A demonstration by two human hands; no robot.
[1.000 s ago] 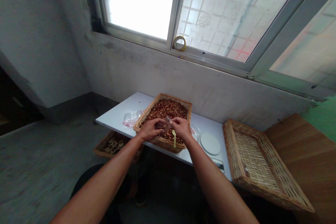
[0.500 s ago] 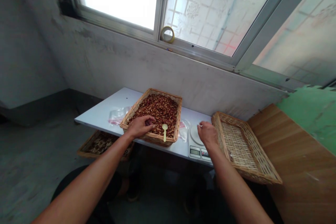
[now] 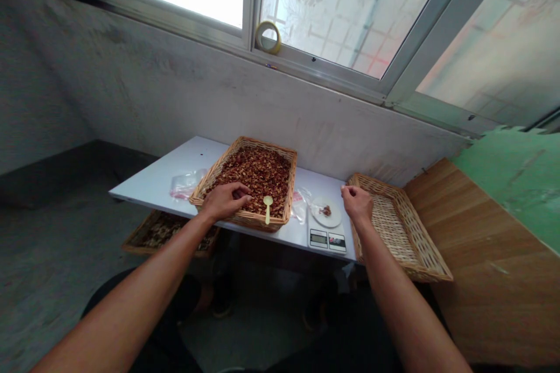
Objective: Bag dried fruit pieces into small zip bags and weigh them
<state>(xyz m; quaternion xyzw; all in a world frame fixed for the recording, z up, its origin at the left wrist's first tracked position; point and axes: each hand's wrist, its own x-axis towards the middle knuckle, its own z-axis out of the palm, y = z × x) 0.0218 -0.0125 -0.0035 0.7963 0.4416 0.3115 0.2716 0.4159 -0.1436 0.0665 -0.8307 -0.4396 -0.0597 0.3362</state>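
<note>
My left hand [image 3: 225, 201] rests at the near left rim of a wicker basket [image 3: 289, 201] filled with small reddish-brown dried pieces [image 3: 258, 172]. Its fingers are loosely bent, the thumb apart, and no object shows in them. A pale yellow spoon [image 3: 268, 210] lies on the pieces and the near rim, right of that hand. My right hand [image 3: 359, 203] is raised just right of a white kitchen scale [image 3: 327, 240], fingers closed in a pinch; anything between the fingertips is too small to see. On the scale's round plate [image 3: 330, 221] sits a small brown clump [image 3: 326, 210].
Clear plastic bags [image 3: 186, 183] lie left of the full basket, and another bag [image 3: 301, 204] lies between it and the scale. A second wicker basket [image 3: 398, 221] stands at right against a wooden board [image 3: 490, 256]. Below the white table [image 3: 153, 178] is another basket [image 3: 151, 245].
My right hand has moved right, off the scale's plate, uncovering the brown clump. My left hand stays at the basket's rim. The whole view has shifted slightly.
</note>
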